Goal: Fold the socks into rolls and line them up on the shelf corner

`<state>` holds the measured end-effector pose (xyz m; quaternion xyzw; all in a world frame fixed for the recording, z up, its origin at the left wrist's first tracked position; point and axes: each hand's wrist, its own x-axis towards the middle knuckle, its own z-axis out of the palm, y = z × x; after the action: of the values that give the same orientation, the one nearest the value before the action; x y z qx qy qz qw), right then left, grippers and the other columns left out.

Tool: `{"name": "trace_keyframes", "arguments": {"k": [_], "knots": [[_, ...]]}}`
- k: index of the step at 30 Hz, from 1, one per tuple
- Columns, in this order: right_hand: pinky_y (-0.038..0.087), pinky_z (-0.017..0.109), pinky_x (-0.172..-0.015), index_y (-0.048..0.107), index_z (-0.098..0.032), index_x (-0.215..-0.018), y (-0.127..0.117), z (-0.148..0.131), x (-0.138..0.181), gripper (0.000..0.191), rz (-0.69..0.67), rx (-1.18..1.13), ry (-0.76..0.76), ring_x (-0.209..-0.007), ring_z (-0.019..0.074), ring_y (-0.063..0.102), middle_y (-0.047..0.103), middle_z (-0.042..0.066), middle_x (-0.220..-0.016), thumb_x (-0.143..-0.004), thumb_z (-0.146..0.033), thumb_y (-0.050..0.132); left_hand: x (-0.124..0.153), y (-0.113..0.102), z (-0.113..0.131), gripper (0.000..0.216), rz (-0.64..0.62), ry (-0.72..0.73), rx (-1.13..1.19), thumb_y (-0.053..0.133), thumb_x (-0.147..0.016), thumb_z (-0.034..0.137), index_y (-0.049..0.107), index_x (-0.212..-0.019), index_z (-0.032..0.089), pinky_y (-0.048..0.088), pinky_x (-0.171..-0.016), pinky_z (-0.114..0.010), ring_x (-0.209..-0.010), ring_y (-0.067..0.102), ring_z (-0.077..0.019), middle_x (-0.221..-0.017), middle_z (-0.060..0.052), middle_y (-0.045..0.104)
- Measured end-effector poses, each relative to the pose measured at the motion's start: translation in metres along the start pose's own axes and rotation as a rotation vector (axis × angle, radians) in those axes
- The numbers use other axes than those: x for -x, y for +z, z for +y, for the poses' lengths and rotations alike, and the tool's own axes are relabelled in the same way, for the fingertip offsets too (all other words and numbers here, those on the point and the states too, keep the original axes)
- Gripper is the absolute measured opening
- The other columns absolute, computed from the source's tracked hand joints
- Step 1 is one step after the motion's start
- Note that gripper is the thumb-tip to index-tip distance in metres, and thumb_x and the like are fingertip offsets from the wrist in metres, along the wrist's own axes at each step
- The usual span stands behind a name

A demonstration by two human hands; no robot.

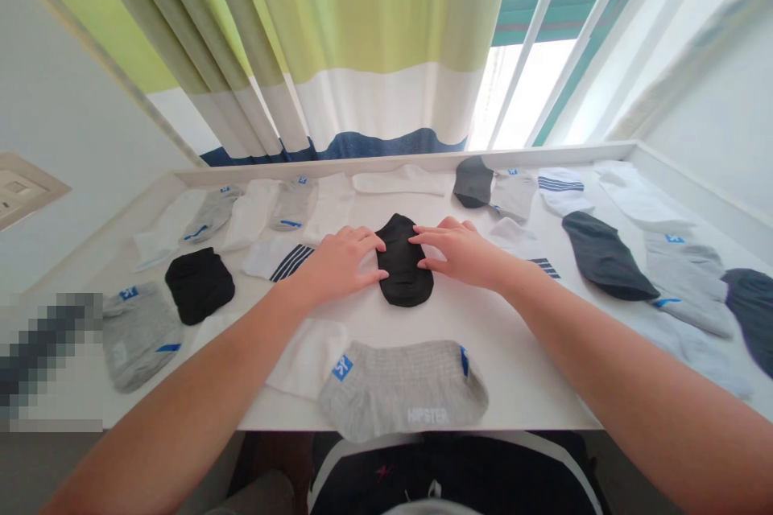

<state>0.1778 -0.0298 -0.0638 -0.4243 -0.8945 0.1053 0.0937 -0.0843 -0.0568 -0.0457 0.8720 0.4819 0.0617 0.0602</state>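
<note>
A black sock (pixel 403 264) lies flat in the middle of the white table (pixel 519 354). My left hand (pixel 339 261) rests on the table at the sock's left edge, fingers stretched out and touching it. My right hand (pixel 460 249) lies at its right edge, fingers flat and pressing on the sock. Neither hand grips anything. Close to me lies a grey sock (pixel 403 388) with a blue tag and white lettering, partly over a white sock (pixel 307 356).
Several socks are spread over the table: a black one (pixel 199 284) and a grey one (pixel 138 335) at the left, dark grey (pixel 605 255) and light grey ones (pixel 688 282) at the right, white and grey along the back. A striped curtain (pixel 362 40) hangs behind, a window at the right.
</note>
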Motion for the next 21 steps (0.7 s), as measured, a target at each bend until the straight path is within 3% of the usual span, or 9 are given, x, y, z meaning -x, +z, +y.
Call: {"name": "trace_keyframes", "arguments": {"k": [5, 9, 17, 21], "knots": [[0.041, 0.056, -0.096, 0.066, -0.026, -0.142, 0.0013, 0.0000, 0.0026, 0.045, 0.011, 0.021, -0.058, -0.122, 0.0379, 0.054, 0.057, 0.009, -0.156, -0.100, -0.038, 0.053, 0.0008, 0.0012, 0.0014, 0.039, -0.002, 0.003, -0.024, 0.066, -0.094, 0.048, 0.064, -0.126, 0.026, 0.046, -0.103, -0.047, -0.124, 0.057, -0.0313, -0.136, -0.009, 0.064], [0.042, 0.058, -0.098, 0.064, -0.027, -0.145, 0.0003, 0.0017, 0.0029, 0.052, -0.014, 0.024, -0.059, -0.126, 0.0397, 0.053, 0.054, 0.010, -0.158, -0.097, -0.047, 0.060, 0.0012, 0.0019, 0.0014, 0.045, 0.003, 0.005, -0.015, 0.067, -0.092, 0.055, 0.064, -0.126, 0.026, 0.045, -0.103, -0.047, -0.125, 0.057, -0.0317, -0.134, -0.009, 0.064], [0.044, 0.060, -0.100, 0.062, -0.030, -0.148, -0.0004, 0.0048, 0.0011, 0.051, -0.027, 0.019, -0.077, -0.131, 0.0399, 0.053, 0.052, 0.010, -0.160, -0.097, -0.038, 0.059, 0.0020, 0.0025, 0.0015, 0.045, 0.005, -0.003, -0.020, 0.068, -0.091, 0.055, 0.065, -0.125, 0.026, 0.045, -0.103, -0.046, -0.125, 0.057, -0.0319, -0.134, -0.009, 0.064], [0.042, 0.062, -0.103, 0.059, -0.027, -0.150, -0.0019, 0.0033, 0.0021, 0.057, -0.052, 0.024, -0.079, -0.135, 0.0419, 0.049, 0.047, 0.011, -0.163, -0.097, -0.048, 0.060, 0.0021, 0.0021, 0.0035, 0.049, -0.002, -0.012, -0.026, 0.066, -0.091, 0.060, 0.065, -0.125, 0.024, 0.045, -0.102, -0.046, -0.126, 0.057, -0.0323, -0.134, -0.011, 0.064]]}}
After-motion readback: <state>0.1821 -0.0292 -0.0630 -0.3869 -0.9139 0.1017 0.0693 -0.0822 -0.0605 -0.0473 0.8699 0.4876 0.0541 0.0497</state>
